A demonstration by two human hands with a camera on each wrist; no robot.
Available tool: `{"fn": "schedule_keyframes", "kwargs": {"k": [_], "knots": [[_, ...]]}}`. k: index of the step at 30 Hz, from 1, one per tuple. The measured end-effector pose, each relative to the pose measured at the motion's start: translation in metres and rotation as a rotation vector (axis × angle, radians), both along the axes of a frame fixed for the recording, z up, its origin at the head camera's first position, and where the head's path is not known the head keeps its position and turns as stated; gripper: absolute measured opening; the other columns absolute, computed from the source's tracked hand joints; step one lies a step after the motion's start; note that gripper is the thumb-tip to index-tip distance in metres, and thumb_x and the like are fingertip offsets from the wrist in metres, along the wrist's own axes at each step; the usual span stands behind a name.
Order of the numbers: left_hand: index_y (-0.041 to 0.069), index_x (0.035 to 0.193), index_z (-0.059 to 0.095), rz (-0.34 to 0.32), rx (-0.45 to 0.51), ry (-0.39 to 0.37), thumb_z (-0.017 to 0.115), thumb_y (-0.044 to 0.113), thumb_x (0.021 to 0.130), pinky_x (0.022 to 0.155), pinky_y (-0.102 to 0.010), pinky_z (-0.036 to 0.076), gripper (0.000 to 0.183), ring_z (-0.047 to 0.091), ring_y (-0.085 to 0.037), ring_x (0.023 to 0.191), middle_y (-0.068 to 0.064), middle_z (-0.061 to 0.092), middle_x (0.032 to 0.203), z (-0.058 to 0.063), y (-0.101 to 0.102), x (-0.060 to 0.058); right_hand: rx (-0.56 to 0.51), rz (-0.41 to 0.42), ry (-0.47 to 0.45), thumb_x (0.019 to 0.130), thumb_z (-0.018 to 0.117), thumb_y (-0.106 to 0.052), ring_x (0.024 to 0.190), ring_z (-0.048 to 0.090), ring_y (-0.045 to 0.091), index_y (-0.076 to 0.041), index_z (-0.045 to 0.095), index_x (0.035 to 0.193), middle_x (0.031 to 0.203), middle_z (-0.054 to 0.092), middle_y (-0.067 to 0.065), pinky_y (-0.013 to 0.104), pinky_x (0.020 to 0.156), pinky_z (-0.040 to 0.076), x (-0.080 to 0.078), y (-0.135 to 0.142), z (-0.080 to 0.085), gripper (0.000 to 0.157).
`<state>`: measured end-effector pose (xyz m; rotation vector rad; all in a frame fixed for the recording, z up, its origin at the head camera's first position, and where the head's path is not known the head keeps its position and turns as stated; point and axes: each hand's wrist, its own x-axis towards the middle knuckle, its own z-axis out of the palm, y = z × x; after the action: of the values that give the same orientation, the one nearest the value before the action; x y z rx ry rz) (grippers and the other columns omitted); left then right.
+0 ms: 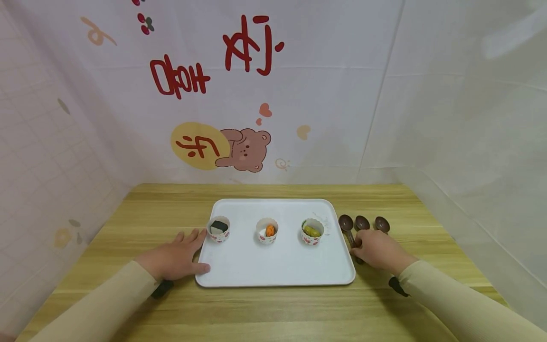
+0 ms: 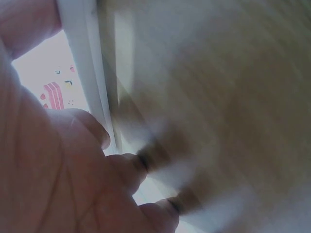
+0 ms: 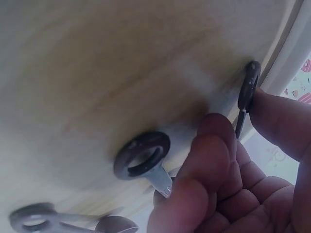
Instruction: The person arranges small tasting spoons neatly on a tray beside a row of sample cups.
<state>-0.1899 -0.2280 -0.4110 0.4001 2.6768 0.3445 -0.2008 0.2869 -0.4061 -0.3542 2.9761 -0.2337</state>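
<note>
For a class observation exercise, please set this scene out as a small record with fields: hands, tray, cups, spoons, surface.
Left hand: open at the tray's left edge, thumb over the rim
Right hand: fingers curled at the handle of the spoon nearest the tray
Tray: white, rounded corners
Left cup: one dark-and-white piece
Middle cup: one orange piece
Right cup: yellow-green pieces
Spoons: three, brown, right of the tray
Surface: wood-grain table

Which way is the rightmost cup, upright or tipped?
Upright: the rightmost cup stands on the white tray, opening up, with yellowish food pieces showing inside.
</note>
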Motion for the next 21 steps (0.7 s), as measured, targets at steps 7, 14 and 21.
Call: {"fn": "schedule_keyframes", "kwargs": {"k": [7, 14, 21], "knots": [[0.002, 0.168, 0.019, 0.004, -0.012, 0.012, 0.068, 0.07, 0.091, 0.114, -0.079, 0.028, 0.113, 0.013, -0.069, 0.151, -0.031, 0.019, 0.171, -0.0014, -0.0006, 0.0001, -0.037, -0.014, -0.006, 0.095, 0.078, -0.026, 0.065, 0.054, 0.014, -0.011, 0.061, 0.087, 0.075, 0.061, -0.003, 0.032, 0.062, 0.045, 0.0, 0.0005, -0.0002, 0.023], [0.003, 0.168, 0.019, 0.005, -0.009, 0.006, 0.067, 0.07, 0.091, 0.114, -0.08, 0.028, 0.113, 0.013, -0.068, 0.152, -0.031, 0.019, 0.172, -0.0017, -0.0013, 0.0002, -0.081, -0.018, -0.02, 0.098, 0.075, -0.023, 0.068, 0.057, 0.014, -0.005, 0.065, 0.101, 0.084, 0.068, 0.001, 0.032, 0.063, 0.047, -0.0015, 0.0026, 0.0023, 0.021], [0.003, 0.168, 0.019, 0.003, 0.0, 0.004, 0.067, 0.069, 0.092, 0.114, -0.079, 0.029, 0.112, 0.011, -0.068, 0.152, -0.03, 0.018, 0.172, 0.0006, -0.0011, 0.0015, -0.135, -0.043, 0.008, 0.1, 0.071, -0.02, 0.068, 0.059, 0.013, -0.003, 0.066, 0.105, 0.083, 0.07, 0.001, 0.032, 0.062, 0.048, -0.0029, 0.0024, 0.0043, 0.018]]}}
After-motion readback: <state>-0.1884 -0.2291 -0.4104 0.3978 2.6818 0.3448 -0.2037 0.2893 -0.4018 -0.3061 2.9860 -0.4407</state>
